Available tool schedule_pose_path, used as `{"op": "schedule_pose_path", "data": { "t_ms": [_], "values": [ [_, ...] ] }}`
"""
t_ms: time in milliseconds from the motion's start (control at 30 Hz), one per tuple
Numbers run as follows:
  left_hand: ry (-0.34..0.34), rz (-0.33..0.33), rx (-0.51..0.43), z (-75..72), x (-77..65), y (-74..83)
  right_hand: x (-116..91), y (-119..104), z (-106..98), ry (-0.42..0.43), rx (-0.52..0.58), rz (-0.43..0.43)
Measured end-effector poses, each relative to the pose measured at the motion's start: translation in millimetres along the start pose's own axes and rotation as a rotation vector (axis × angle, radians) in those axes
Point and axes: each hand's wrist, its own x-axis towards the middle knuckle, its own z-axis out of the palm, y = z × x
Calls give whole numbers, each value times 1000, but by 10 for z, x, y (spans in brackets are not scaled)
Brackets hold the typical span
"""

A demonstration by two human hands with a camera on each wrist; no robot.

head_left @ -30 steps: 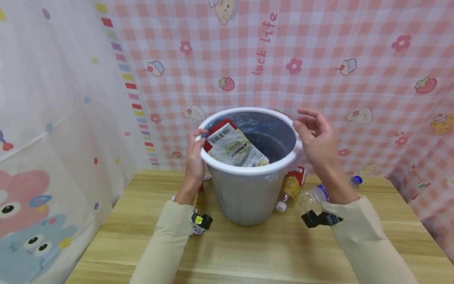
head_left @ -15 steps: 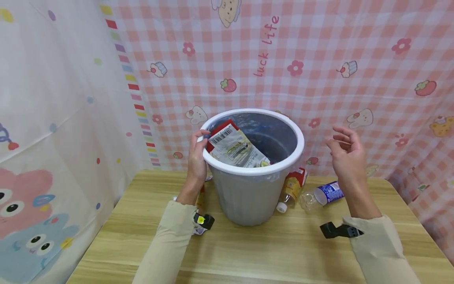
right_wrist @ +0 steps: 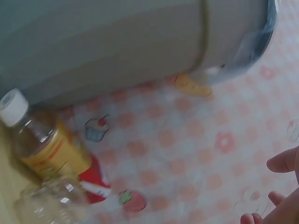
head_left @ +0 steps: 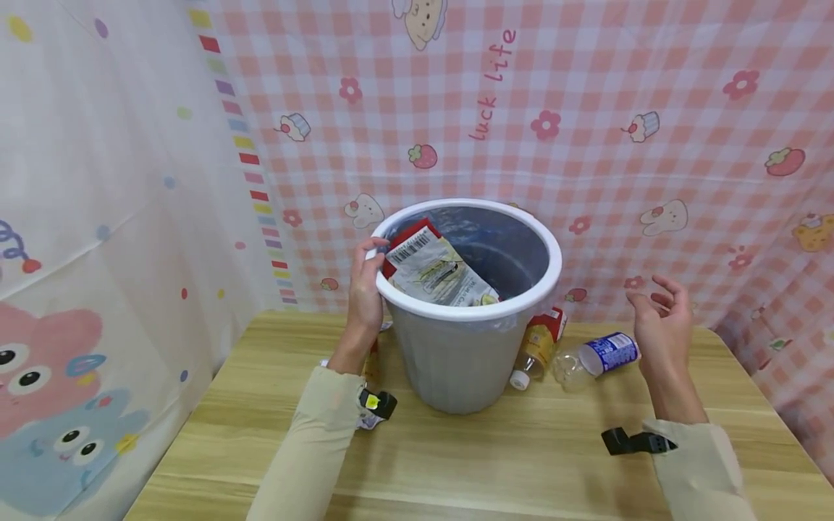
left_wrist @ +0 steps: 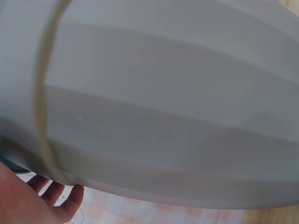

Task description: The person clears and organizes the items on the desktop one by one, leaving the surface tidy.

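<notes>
A grey trash can with a white rim and a clear bag liner stands mid-table in the head view. My left hand grips its rim on the left, fingers curled over the edge. In the left wrist view that hand is beside the can's wall, where a tan band runs round it. Inside the can, a printed packet leans over something red. My right hand is raised on the right with loosely bent fingers and nothing in it. Nearest to it lies a clear plastic bottle with a blue label.
A yellow-labelled bottle with a white cap lies right of the can, a red-and-white box behind it. Crumpled litter is partly hidden by the left wrist. A pink checked cloth hangs behind the wooden table.
My right hand has left the can's rim and moved right and down, uncovering the blue-labelled bottle. My left hand stays on the rim, and the can keeps its place.
</notes>
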Motion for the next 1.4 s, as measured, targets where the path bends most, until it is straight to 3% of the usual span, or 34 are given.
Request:
{"op": "schedule_pose_path", "data": {
  "t_ms": [233, 367, 733, 1167, 1400],
  "values": [
    [-8, -19, -11, 16, -2, -8, 106, 324, -120, 26, -126, 55],
    [-8, -6, -11, 7, -1, 8, 160, 471, -142, 45, -126, 47],
    [-21, -14, 26, -23, -11, 23, 274, 848, -139, 41, 37, 86],
    [-24, -11, 23, -13, -11, 11, 269, 1116, -81, 4, -177, 200],
    [-9, -4, 25, -7, 1, 9, 271, 1215, -95, -58, -253, 232]
  ]
}}
